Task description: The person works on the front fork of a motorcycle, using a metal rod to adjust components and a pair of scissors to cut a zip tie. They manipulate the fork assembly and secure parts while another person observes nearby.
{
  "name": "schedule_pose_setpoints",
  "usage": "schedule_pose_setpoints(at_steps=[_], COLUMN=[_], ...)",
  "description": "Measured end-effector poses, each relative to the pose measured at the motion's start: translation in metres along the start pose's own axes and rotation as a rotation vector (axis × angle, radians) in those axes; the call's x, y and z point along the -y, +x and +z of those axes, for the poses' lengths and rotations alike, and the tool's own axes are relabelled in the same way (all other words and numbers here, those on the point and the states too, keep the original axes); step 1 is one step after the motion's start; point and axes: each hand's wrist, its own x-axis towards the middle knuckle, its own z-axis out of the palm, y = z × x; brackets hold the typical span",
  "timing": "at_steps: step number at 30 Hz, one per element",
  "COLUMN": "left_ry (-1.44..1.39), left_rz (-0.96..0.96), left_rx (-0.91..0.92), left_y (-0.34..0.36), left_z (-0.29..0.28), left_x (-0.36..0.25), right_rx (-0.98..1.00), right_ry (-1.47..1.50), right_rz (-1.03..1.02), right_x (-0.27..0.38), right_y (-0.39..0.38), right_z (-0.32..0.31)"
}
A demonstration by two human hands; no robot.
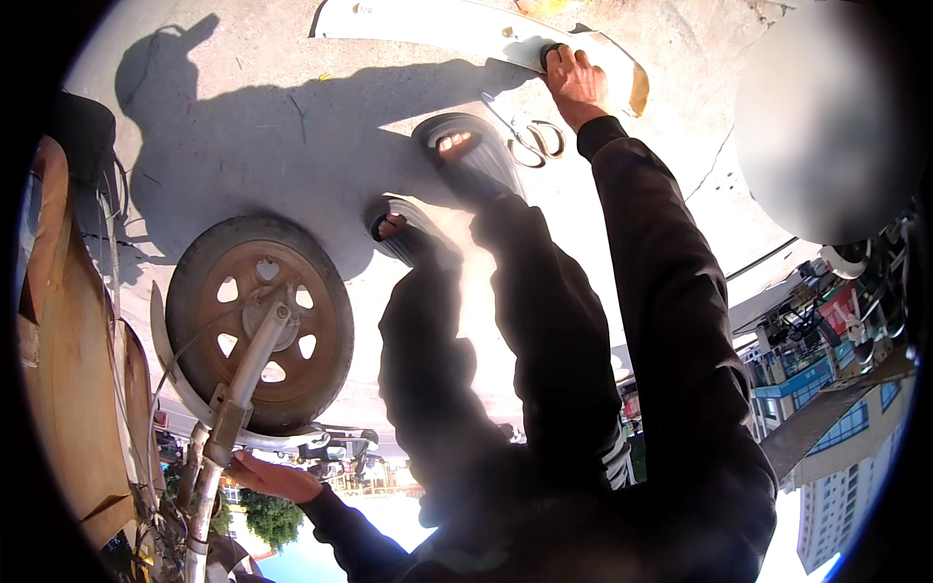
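My right hand (580, 85) is closed around a small black round item (550, 55), mostly covered by the fingers, whose kind I cannot make out. It rests at a long, curved white panel (418, 21) lying on the ground. A pair of scissors with black handles (536, 144) lies just below that hand, near my sandalled foot (457, 146). My left hand (277, 479), low on the left, has its fingers stretched towards the metal fork leg (225, 428). Their tips reach its edge; whether they press on it is unclear. The fork carries a spoked-hole wheel (222, 282) with a black tyre.
Worn tan bodywork (83, 389) with hanging cables stands along the left edge, beside the wheel. My other sandal (389, 225) is close to the tyre. A shadow (292, 136) falls across the concrete. Buildings (841, 437) and parked vehicles show at the lower right.
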Motion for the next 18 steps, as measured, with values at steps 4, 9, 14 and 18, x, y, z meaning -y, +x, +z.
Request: schedule_pose_setpoints(at_steps=[4, 9, 14, 18], left_ry=[0.256, 0.031, -0.058, -0.063], left_rz=[0.316, 0.305, 0.369, 1.245], left_rx=[0.476, 0.758, 1.064, 1.032], left_y=[-0.121, -0.166, -0.148, -0.197], left_z=[0.048, 0.089, 0.216, 0.354], left_x=[-0.018, -0.069, -0.073, -0.109], right_rx=[-0.204, -0.041, -0.096, -0.171], right_ry=[0.123, 0.210, 0.183, 0.183], right_rz=[0.119, 0.233, 0.179, 0.165], right_x=[0.029, 0.049, 0.043, 0.021], right_y=[-0.027, -0.106, -0.100, -0.114], right_z=[-0.035, 0.029, 0.052, 0.051])
